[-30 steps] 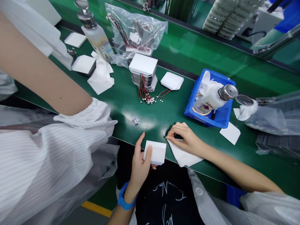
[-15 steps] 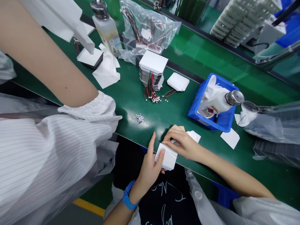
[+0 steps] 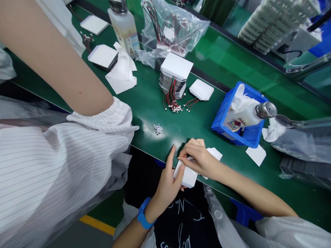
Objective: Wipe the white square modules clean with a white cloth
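Observation:
My left hand [image 3: 165,187], with a blue wristband, grips a white flat panel [image 3: 189,178] with cut corners at the table's front edge. Its thumb lies on the panel's face and its index finger points up. Over the panel's upper edge, my right hand [image 3: 200,159] is closed in a pinch; whatever lies between its fingertips is too small or hidden. Partly under that hand lies another white piece [image 3: 216,153]. A pile of tiny white pieces [image 3: 158,129] sits farther up the table. Behind it stand a tall stack of white panels [image 3: 177,65] with red and black wires and a lower stack [image 3: 201,89].
A co-worker's arm [image 3: 77,75] and striped sleeve reach across the left side. A blue bin [image 3: 219,129] holding a bottle stands right of centre, near a loose white card [image 3: 256,155]. Another bottle [image 3: 123,29] and a clear bag of wires [image 3: 178,27] are at the back.
The view has shifted slightly, moving the table items a little to the right. The co-worker's white cloth at upper left has moved away, uncovering another panel. My hands keep nearly the same hold.

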A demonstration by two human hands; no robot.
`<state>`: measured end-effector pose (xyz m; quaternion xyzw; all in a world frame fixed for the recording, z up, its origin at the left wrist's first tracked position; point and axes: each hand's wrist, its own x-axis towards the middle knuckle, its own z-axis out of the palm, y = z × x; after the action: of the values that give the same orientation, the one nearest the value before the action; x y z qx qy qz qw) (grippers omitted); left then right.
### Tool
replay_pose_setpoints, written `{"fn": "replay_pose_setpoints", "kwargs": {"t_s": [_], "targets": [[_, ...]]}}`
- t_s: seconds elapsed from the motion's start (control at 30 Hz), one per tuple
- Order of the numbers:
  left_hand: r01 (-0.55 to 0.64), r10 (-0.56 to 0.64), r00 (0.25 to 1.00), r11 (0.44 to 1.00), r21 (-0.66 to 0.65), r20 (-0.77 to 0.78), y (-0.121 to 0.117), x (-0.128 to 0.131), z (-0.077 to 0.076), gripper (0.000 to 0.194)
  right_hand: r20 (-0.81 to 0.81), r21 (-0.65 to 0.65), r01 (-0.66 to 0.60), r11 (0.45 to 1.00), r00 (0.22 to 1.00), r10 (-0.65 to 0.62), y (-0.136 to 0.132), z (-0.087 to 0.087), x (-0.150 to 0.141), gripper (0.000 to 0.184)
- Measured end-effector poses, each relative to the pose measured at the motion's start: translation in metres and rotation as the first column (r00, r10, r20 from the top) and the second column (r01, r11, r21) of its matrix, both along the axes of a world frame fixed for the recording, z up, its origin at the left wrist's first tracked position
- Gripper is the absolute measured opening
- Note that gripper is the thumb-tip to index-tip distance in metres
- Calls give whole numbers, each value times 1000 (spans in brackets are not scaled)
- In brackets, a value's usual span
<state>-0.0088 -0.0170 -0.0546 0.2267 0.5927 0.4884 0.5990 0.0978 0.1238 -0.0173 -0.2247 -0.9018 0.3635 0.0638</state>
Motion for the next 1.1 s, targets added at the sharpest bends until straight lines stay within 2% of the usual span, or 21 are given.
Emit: {"fn": "replay_pose_setpoints", "kwargs": {"t_s": [0.1, 0.2, 0.33, 0.47, 0.6, 0.77, 0.87, 0.93, 1.0, 1.1], "targets": [[16, -16, 1000, 1000, -10, 4, 0, -1, 0, 78, -9, 27, 28, 999, 1000, -28, 0, 0, 0, 17], [29, -29, 1000, 1000, -2, -3, 0, -1, 0, 77, -7, 0, -7, 1000, 1000, 7, 1, 1, 0, 17], [32, -32, 999, 999, -5, -9, 0, -1, 0, 77, -8, 67, 21, 998, 1000, -20, 2, 0, 1, 18], [26, -26, 1000, 1000, -6, -3, 0, -1, 0, 78, -17, 28, -20, 999, 1000, 20, 3, 0, 1, 19], [13, -13, 1000, 1000, -7, 6, 0, 0, -1, 80, 18, 133, 16, 991, 1000, -19, 2, 2, 1, 19], [12, -12, 1000, 1000, -1, 1, -1, 0, -1, 79, -6, 96, -24, 995, 1000, 25, 2, 2, 2, 19], [14, -14, 1000, 1000, 1, -1, -1, 0, -1, 79, 2, 122, 19, 992, 1000, -20, 4, 1, 3, 18], [16, -16, 1000, 1000, 2, 3, 0, 0, -1, 79, -10, 71, 31, 997, 999, -30, 6, 1, 3, 16], [18, -18, 1000, 1000, 6, 2, 0, 0, -1, 79, -31, 16, 14, 1000, 999, -14, 7, 3, 4, 16], [20, -20, 1000, 1000, 11, -10, 0, 0, 0, 79, -26, 19, -39, 999, 999, 39, 7, 7, 6, 17]]}}
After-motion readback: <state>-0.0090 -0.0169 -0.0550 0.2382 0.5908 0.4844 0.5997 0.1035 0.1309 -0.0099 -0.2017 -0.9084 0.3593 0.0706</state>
